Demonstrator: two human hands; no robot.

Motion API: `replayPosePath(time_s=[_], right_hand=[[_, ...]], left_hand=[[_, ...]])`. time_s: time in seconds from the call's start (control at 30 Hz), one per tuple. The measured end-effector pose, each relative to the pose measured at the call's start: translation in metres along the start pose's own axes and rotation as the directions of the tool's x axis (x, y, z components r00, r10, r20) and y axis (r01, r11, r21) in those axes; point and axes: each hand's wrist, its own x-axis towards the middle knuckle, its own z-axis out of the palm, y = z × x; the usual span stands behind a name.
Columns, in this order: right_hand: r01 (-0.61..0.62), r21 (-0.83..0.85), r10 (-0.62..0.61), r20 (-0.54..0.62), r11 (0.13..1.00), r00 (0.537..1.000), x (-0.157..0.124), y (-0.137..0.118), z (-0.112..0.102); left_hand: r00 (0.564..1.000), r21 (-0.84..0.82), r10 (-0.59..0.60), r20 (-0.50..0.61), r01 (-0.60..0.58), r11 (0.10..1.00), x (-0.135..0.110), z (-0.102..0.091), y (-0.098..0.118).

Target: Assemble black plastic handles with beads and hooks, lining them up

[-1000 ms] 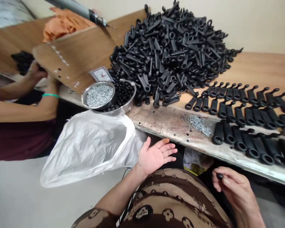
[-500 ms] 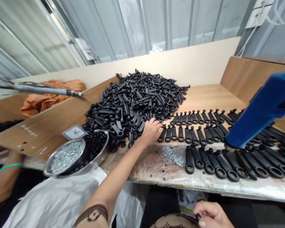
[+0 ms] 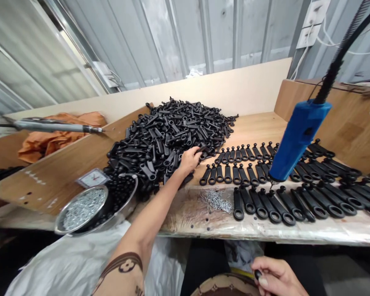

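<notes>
My left hand (image 3: 190,159) reaches to the right front edge of a heap of black ring-ended arms (image 3: 172,131). Its fingers are closed on one of these arms, partly hidden among the others. Close to my body, low in the view, my right hand (image 3: 276,276) pinches a small black ball (image 3: 257,274) between thumb and fingers. Right of the heap, more black arms lie side by side in rows (image 3: 236,173), each with a ring at one end and a ball-shaped knob at the other. A little pile of silver screws (image 3: 217,200) lies in front of them.
A blue electric screwdriver (image 3: 296,142) hangs over the rows. At left, a metal bowl (image 3: 132,201) of black balls carries a smaller bowl of screws (image 3: 85,209), beside a square clock (image 3: 93,178). A grey screwdriver (image 3: 54,126) hangs before orange cloth (image 3: 61,119). A wooden board (image 3: 43,176) slants there.
My left hand has moved from beside the row back to the heap and closed on an arm. My right hand still pinches the ball. The view has shifted, showing more of the blue screwdriver.
</notes>
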Motion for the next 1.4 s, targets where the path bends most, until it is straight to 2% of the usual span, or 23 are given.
replayPosePath(time_s=[0.07,0.17,0.23,0.27,0.3,0.37,0.43,0.47,0.53,0.63,0.77,0.9,1.03,1.2,1.4], right_hand=[[0.026,0.031,-0.027,0.038,0.999,0.999,0.001,-0.012,0.005],[0.101,0.16,-0.114,0.072,0.982,0.991,0.008,-0.033,0.014],[0.127,0.251,-0.145,0.057,0.96,0.988,0.015,-0.04,0.021],[0.131,0.291,-0.153,0.051,0.948,0.987,0.019,-0.042,0.024],[0.13,0.323,-0.153,0.047,0.937,0.987,0.021,-0.042,0.028],[0.12,0.364,-0.147,0.045,0.923,0.988,0.024,-0.039,0.036],[0.109,0.377,-0.137,0.048,0.92,0.989,0.023,-0.036,0.042],[0.11,0.377,-0.138,0.048,0.92,0.989,0.023,-0.034,0.044],[0.117,0.372,-0.143,0.045,0.921,0.989,0.021,-0.031,0.047],[0.116,0.35,-0.132,0.023,0.93,0.991,0.018,-0.029,0.048],[0.063,0.308,-0.075,0.027,0.949,0.997,0.019,-0.024,0.052],[0.032,0.291,-0.051,0.056,0.956,0.997,0.024,-0.018,0.056],[0.052,0.301,-0.065,0.034,0.952,0.997,0.03,-0.015,0.057],[0.039,0.297,-0.044,0.01,0.954,0.999,0.035,-0.011,0.058],[0.01,0.322,-0.008,-0.008,0.947,1.0,0.04,-0.009,0.059]], left_hand=[[0.999,-0.114,-0.03,0.039,0.034,0.993,-0.023,-0.011,0.013],[0.989,-0.282,-0.021,0.147,0.063,0.957,-0.074,-0.018,0.04],[0.97,-0.43,-0.006,0.244,0.113,0.896,-0.113,-0.017,0.06],[0.953,-0.5,-0.025,0.301,0.18,0.847,-0.133,-0.015,0.069],[0.926,-0.563,-0.058,0.372,0.275,0.779,-0.151,-0.012,0.078],[0.834,-0.636,-0.092,0.544,0.481,0.603,-0.184,-0.003,0.093],[0.775,-0.653,-0.076,0.628,0.577,0.491,-0.208,0.006,0.103],[0.774,-0.656,-0.08,0.628,0.582,0.481,-0.217,0.01,0.106],[0.801,-0.651,-0.116,0.588,0.553,0.52,-0.232,0.018,0.109],[0.833,-0.63,-0.171,0.526,0.517,0.58,-0.248,0.027,0.11],[0.858,-0.623,-0.159,0.489,0.47,0.625,-0.263,0.036,0.111],[0.868,-0.559,-0.159,0.47,0.432,0.708,-0.263,0.042,0.109],[0.879,-0.505,-0.158,0.45,0.397,0.766,-0.258,0.045,0.103],[0.88,-0.513,-0.134,0.455,0.382,0.769,-0.256,0.049,0.098],[0.856,-0.46,-0.145,0.497,0.401,0.792,-0.256,0.051,0.093]])
